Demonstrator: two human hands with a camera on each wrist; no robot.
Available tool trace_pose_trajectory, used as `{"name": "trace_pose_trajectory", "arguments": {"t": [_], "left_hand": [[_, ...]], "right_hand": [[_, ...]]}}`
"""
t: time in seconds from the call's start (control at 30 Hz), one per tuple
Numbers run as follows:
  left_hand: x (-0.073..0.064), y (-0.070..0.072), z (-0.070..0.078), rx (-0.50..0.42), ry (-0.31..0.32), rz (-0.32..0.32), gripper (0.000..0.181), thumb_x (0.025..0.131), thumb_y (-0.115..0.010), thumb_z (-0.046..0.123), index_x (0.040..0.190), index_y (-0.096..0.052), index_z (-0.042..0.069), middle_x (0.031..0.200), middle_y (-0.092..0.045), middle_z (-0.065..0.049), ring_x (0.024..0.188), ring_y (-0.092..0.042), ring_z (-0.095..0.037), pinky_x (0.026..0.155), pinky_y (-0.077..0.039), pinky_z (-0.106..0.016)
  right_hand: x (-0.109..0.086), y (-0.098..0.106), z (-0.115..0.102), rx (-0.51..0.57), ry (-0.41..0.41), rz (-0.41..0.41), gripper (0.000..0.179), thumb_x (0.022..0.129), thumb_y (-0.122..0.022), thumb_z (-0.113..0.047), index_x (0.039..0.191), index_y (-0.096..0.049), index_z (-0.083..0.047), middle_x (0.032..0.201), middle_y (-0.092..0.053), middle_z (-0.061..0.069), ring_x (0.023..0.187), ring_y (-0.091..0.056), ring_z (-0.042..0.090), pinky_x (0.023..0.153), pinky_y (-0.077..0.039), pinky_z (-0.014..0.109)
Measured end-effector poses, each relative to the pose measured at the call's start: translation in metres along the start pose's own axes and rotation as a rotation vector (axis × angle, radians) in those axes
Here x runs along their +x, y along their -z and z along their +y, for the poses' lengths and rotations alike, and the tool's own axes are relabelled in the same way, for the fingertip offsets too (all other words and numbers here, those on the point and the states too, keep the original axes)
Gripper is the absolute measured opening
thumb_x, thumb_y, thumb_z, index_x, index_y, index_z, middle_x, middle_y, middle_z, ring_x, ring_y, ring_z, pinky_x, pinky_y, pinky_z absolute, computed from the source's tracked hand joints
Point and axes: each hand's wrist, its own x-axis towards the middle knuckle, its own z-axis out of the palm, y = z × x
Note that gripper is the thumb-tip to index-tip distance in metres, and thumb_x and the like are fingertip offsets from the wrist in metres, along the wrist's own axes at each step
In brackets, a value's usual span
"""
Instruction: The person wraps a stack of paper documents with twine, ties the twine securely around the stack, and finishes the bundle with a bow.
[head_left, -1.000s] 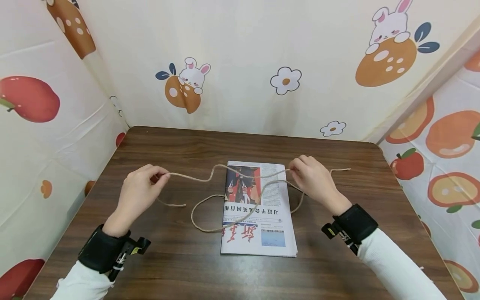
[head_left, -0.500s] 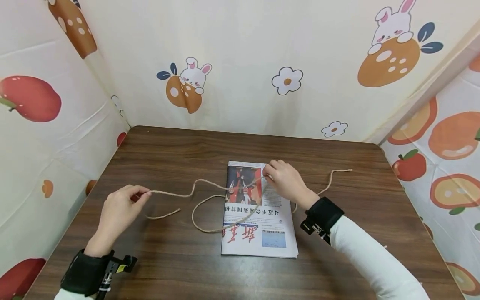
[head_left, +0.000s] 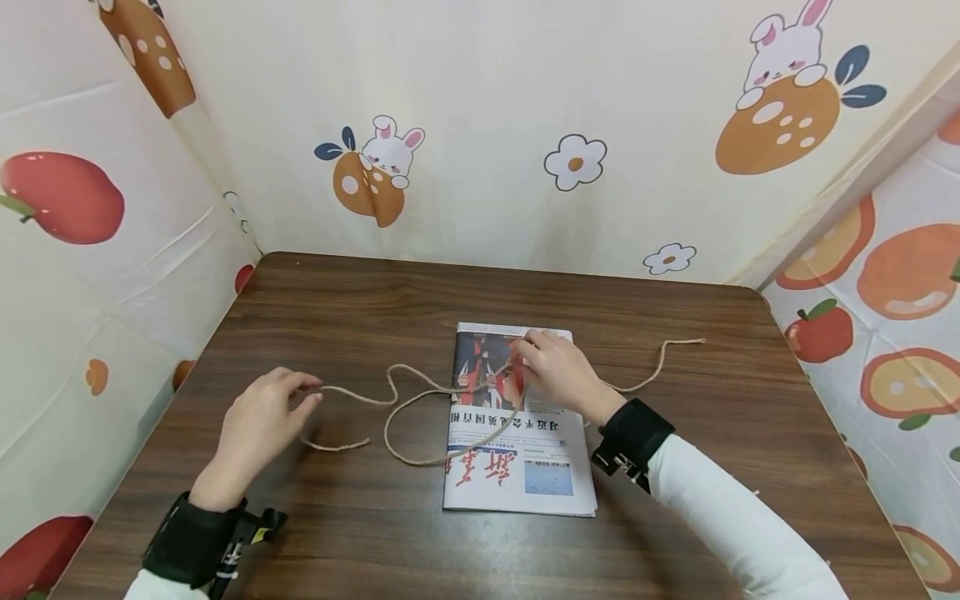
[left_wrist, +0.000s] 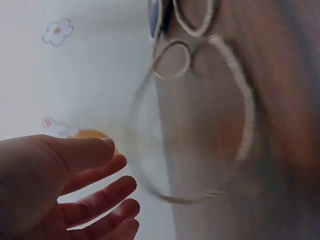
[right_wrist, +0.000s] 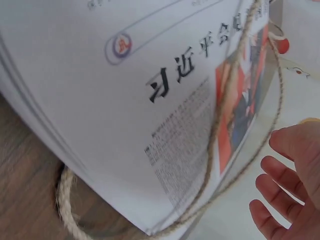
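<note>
A folded newspaper lies upside down to me on the brown table. Over it runs a thin twine rope, looped and slack. My left hand hovers left of the newspaper by one rope end. In the left wrist view its fingers are spread and the rope hangs apart from the hand. My right hand is above the newspaper's far half. The right wrist view shows loosely bent fingers, with the thumb tip beside the rope; whether they touch I cannot tell.
The wooden table ends at a pale curtain printed with rabbits and flowers. Fruit-printed cloth stands along both sides. One rope end lies on the table to the right of the newspaper.
My right hand has moved left over the newspaper, and its pinch on the rope has loosened. My left hand went left and nearer, then slightly back, and has let the rope go.
</note>
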Motion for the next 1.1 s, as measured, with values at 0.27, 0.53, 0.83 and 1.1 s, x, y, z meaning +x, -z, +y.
{"name": "trace_pose_trajectory", "arguments": {"t": [0.27,0.53,0.83,1.1], "left_hand": [[0.013,-0.007,0.042,-0.009,-0.125,0.004,0.019,0.078,-0.072,0.018,0.096,-0.069,0.011,0.09,-0.063,-0.006,0.072,-0.056,-0.02,0.055,-0.043,-0.034],[0.016,-0.037,0.095,0.001,-0.315,-0.126,0.019,0.076,-0.074,0.022,0.092,-0.069,0.015,0.086,-0.061,0.002,0.078,-0.059,-0.016,0.063,-0.049,-0.033],[0.02,-0.068,0.127,-0.013,-0.434,-0.256,0.014,0.078,-0.07,0.025,0.09,-0.068,0.018,0.086,-0.06,0.004,0.08,-0.058,-0.014,0.066,-0.048,-0.031],[0.025,-0.086,0.143,0.076,-0.461,-0.33,0.02,0.077,-0.071,0.035,0.083,-0.064,0.017,0.077,-0.059,0.002,0.068,-0.057,-0.016,0.052,-0.041,-0.03]], "right_hand": [[-0.009,0.021,0.003,-0.024,-0.039,0.009,0.019,0.078,-0.071,-0.01,0.096,-0.064,-0.009,0.093,-0.058,0.006,0.079,-0.052,0.021,0.065,-0.044,0.032],[-0.02,0.029,0.001,-0.003,-0.024,0.028,0.017,0.078,-0.071,-0.008,0.093,-0.063,-0.01,0.093,-0.059,0.006,0.081,-0.053,0.022,0.064,-0.044,0.032],[-0.028,0.025,-0.004,-0.004,0.009,0.018,0.016,0.078,-0.07,-0.009,0.092,-0.063,-0.011,0.09,-0.056,0.004,0.078,-0.052,0.02,0.062,-0.042,0.03],[-0.032,0.021,-0.011,-0.029,0.034,-0.01,0.016,0.078,-0.071,-0.011,0.091,-0.063,-0.012,0.087,-0.056,0.002,0.072,-0.052,0.018,0.06,-0.043,0.03]]}}
